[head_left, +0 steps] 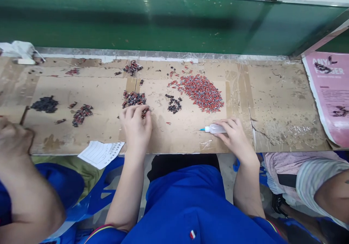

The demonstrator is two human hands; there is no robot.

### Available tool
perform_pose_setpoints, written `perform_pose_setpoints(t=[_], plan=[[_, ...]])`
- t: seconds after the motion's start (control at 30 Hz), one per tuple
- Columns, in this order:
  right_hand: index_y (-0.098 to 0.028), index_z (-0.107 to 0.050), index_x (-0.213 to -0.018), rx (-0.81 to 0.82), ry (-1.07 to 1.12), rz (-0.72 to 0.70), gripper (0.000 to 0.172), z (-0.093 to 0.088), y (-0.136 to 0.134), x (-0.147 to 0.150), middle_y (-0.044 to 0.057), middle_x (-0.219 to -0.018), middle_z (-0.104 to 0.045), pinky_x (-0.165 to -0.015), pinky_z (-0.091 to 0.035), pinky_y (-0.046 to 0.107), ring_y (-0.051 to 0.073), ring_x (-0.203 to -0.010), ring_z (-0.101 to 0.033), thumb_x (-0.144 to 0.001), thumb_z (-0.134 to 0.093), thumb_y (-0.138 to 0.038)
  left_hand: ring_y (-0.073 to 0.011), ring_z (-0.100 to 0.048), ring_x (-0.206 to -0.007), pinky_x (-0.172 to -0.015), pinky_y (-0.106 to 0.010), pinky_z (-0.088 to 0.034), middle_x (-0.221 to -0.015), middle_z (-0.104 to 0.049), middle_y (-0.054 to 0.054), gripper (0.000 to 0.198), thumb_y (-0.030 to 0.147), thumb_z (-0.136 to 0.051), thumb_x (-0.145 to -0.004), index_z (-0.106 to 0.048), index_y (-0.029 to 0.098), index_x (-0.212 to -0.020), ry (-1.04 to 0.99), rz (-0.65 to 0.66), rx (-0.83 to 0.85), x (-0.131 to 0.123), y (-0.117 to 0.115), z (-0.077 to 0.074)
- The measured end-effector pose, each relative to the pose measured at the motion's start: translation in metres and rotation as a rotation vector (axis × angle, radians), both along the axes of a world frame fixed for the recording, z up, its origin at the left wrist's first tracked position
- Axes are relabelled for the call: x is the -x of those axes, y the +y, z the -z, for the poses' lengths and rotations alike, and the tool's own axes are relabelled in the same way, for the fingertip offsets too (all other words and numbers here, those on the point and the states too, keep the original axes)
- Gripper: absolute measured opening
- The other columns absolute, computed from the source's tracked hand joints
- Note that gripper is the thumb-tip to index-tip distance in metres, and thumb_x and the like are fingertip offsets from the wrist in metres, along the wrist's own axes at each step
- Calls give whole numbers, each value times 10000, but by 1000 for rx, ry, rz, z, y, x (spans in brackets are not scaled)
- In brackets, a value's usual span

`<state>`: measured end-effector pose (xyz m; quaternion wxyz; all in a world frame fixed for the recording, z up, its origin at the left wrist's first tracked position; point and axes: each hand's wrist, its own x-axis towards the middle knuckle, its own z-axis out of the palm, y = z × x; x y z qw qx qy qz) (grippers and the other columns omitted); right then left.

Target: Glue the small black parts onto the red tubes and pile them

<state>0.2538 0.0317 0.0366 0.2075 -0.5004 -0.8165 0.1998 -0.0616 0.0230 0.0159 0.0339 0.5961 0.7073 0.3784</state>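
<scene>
Translucent plastic squeeze bottle sits in our right grip, thumb and fingers closed on its base, five o'clock from the red pile; we judge it light, soft-walled, best held mid-body. Our left grip curls at six o'clock of the mixed pile, contents hidden.

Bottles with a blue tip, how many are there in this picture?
1: the bottle is in the right hand, its blue tip pointing left. No other shows, though some could be hidden.
</scene>
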Motion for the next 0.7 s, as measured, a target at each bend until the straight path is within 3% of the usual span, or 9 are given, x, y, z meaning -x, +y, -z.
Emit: perform_pose_setpoints(t=[0.2,0.4,0.53,0.7], plan=[[-234,-632,-1139,98,346,132,357,-1,-4,9,81,-1057,-715,-804,-534,397,265,-936,-671,-836,-705,-409,-282,-543,-926,-907,-453,-411,-907,-672,-84,130,315,-578,-874,-668,223,-889,-34,192,112,-43,12,11],[-234,-683,-945,164,795,350,358,5,-4,20,21,-838,-733,-648,-517,324,209,-724,-671,-679,-801,-441,-278,-530,-922,-867,-424,-417,-902,-648,-97,196,260,-487,-927,-675,205,-914,9,205,129,-49,19,23],[-223,-680,-853,266,1075,515,323,10,-1,32,3,-762,-706,-540,-447,269,152,-602,-601,-620,-807,-408,-264,-533,-912,-856,-410,-425,-904,-647,-94,207,248,-465,-943,-665,201,-926,10,280,126,-51,7,18],[-205,-678,-755,379,1327,599,257,15,1,51,-8,-695,-685,-458,-362,218,112,-545,-552,-588,-800,-358,-233,-541,-861,-821,-379,-455,-850,-658,-68,192,237,-492,-937,-670,206,-871,-17,423,142,-65,-17,14]])
